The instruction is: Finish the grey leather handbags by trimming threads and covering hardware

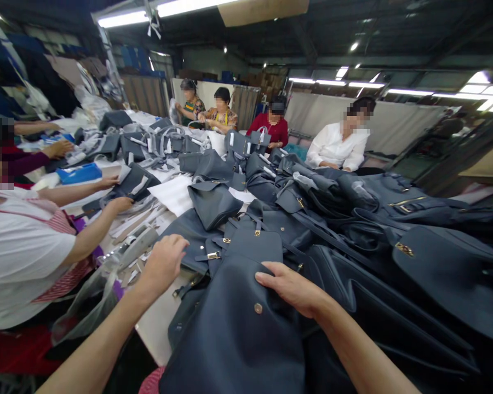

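A dark blue-grey leather bag [234,323] lies in front of me with a round gold snap [258,308] on its front and its flap [254,246] lifted away from me. My right hand [290,287] rests on the bag's upper front, fingers bent and pressed on the leather just right of the snap. My left hand [164,262] is curled at the bag's left side, near a gold buckle strap [213,255]; what its fingers hold is hidden.
Many more dark bags [394,241] are heaped across the long table to the right and far end. A person in a white shirt [20,257] works at my left, handling a bag [135,183]. Several other people sit at the far end. White paper [175,194] lies mid-table.
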`<state>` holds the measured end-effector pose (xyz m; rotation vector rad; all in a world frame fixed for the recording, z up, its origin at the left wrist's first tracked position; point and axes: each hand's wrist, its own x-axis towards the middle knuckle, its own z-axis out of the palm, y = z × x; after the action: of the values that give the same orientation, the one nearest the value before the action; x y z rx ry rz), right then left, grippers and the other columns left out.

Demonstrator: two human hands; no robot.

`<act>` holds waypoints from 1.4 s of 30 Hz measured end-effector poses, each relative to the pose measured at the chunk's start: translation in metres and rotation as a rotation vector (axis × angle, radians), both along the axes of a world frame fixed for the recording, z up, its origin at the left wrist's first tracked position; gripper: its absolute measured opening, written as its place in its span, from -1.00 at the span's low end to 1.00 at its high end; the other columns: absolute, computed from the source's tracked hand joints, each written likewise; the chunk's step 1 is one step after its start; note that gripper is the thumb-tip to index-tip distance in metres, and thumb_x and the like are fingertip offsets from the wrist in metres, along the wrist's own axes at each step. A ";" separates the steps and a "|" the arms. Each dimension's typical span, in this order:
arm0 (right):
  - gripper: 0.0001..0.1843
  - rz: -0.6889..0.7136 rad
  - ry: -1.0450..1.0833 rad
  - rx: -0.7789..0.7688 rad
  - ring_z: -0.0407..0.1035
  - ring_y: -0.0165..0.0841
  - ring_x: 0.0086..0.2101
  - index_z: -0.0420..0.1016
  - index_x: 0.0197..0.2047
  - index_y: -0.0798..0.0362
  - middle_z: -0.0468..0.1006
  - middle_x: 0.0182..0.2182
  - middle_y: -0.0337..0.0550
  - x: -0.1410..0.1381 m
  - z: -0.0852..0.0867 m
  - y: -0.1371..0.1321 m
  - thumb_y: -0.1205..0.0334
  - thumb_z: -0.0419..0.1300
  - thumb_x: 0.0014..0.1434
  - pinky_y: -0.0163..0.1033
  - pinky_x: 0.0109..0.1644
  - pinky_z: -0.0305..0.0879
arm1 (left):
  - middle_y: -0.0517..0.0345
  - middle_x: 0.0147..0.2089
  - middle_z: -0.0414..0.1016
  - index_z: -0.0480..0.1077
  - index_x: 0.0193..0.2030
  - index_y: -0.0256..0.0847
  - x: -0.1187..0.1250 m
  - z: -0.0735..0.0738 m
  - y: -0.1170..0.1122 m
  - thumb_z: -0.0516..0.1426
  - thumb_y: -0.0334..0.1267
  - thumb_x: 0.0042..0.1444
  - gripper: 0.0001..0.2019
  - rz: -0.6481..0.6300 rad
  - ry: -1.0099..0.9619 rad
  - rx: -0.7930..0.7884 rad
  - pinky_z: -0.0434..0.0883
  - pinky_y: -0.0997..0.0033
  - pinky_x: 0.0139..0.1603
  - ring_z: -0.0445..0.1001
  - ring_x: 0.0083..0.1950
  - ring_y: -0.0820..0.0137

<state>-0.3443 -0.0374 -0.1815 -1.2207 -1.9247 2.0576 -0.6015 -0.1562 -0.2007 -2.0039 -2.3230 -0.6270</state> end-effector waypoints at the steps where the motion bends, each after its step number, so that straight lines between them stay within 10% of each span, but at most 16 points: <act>1: -0.75 -0.001 0.000 -0.022 0.49 -0.22 -0.21 0.52 -0.30 0.04 0.62 -0.30 -0.17 -0.001 0.000 0.000 0.03 0.21 0.08 -0.13 -0.03 0.37 | 0.02 -0.19 0.41 0.34 -0.27 -0.21 0.002 0.006 -0.007 0.00 -0.43 0.22 -0.88 -0.055 -0.089 0.001 0.30 0.22 -0.08 0.36 -0.10 0.21; 7: -0.73 0.018 0.031 0.006 0.45 -0.22 -0.20 0.50 -0.31 0.04 0.60 -0.29 -0.18 -0.006 0.001 -0.003 0.01 0.22 0.07 -0.14 -0.04 0.35 | 0.22 -0.31 0.38 0.31 -0.34 -0.17 0.095 0.017 -0.028 0.09 -0.47 0.15 -0.88 -0.314 -0.669 -0.138 0.32 0.46 -0.22 0.38 -0.27 0.42; 11: -0.75 -0.010 0.016 0.090 0.42 -0.23 -0.19 0.47 -0.31 0.03 0.57 -0.33 -0.22 -0.001 0.008 -0.010 0.03 0.22 0.06 -0.18 -0.06 0.33 | 0.20 -0.27 0.39 0.27 -0.30 -0.17 0.123 0.005 -0.023 0.21 -0.45 0.07 -0.82 -0.315 -0.597 -0.034 0.35 0.42 -0.25 0.38 -0.26 0.39; 25: -0.79 -0.123 -0.031 0.065 0.45 -0.22 -0.23 0.50 -0.34 0.05 0.59 -0.35 -0.17 0.003 -0.002 -0.015 0.08 0.21 0.04 -0.17 -0.12 0.36 | 0.13 -0.40 0.35 0.26 -0.35 -0.20 0.141 -0.021 -0.019 -0.12 -0.44 0.33 -0.75 -0.427 0.080 0.311 0.36 0.30 -0.35 0.35 -0.38 0.31; 30: -0.75 -0.109 -0.002 0.108 0.44 -0.20 -0.20 0.51 -0.33 0.06 0.59 -0.32 -0.16 0.004 0.001 -0.017 0.05 0.21 0.04 -0.16 -0.09 0.34 | 0.14 -0.39 0.34 0.24 -0.34 -0.17 0.121 -0.027 -0.010 -0.15 -0.41 0.34 -0.74 -0.433 -0.043 0.247 0.36 0.36 -0.31 0.35 -0.36 0.33; 35: -0.74 -0.071 0.017 0.100 0.45 -0.20 -0.21 0.50 -0.32 0.06 0.58 -0.34 -0.17 0.006 0.004 -0.020 0.04 0.17 0.09 -0.16 -0.10 0.36 | 0.15 -0.38 0.33 0.24 -0.37 -0.16 0.072 -0.008 -0.004 -0.10 -0.34 0.31 -0.78 -0.125 -0.202 0.073 0.33 0.34 -0.28 0.35 -0.36 0.32; 42: -0.66 -0.005 0.053 0.270 0.40 -0.12 0.01 0.55 -0.12 0.03 0.59 -0.06 -0.10 0.009 0.005 -0.020 0.01 0.17 0.14 -0.05 0.16 0.23 | 0.21 -0.31 0.42 0.37 -0.35 -0.19 0.098 0.024 -0.027 0.09 -0.43 0.16 -0.89 -0.326 -0.805 -0.110 0.31 0.46 -0.20 0.40 -0.26 0.42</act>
<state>-0.3353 -0.0578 -0.1761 -1.0968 -2.0873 1.7352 -0.5031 -0.1835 -0.1772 -2.5492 -2.4024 -1.6140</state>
